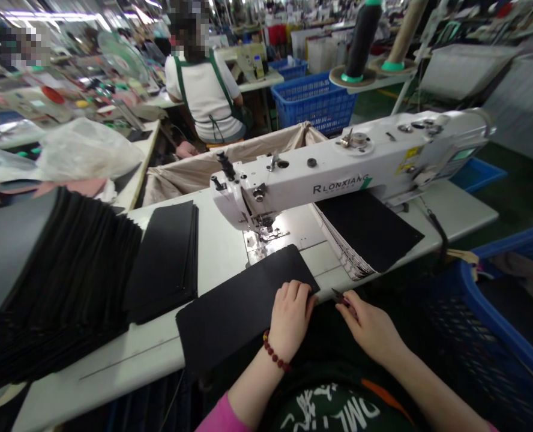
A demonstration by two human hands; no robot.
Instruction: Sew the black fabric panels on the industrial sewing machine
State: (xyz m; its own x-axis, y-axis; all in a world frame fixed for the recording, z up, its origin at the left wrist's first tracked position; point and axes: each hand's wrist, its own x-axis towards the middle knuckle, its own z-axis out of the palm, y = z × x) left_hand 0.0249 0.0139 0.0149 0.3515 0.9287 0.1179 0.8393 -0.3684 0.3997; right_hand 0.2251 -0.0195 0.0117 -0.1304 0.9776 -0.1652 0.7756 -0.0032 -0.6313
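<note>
A black rectangular panel (239,300) lies slanted over the front edge of the white sewing table. My left hand (292,309) is closed on its right end, fingers on top and thumb at the edge. Just right of that corner, my right hand (361,321) is closed around small pointed snips (341,297), their tip toward the panel. Behind the panel stands a white sewing machine (293,180), its needle area lit. Under the machine arm, to the right, rests a stack of black pieces with pale layered edges (370,231).
At the left are a tall pile of black panels (68,258) and a smaller stack (165,252). A blue basket (478,306) stands at the right. Thread cones (363,45) rise behind the machine. A seated person (212,90) in a green apron is beyond the cloth-lined bin (180,177).
</note>
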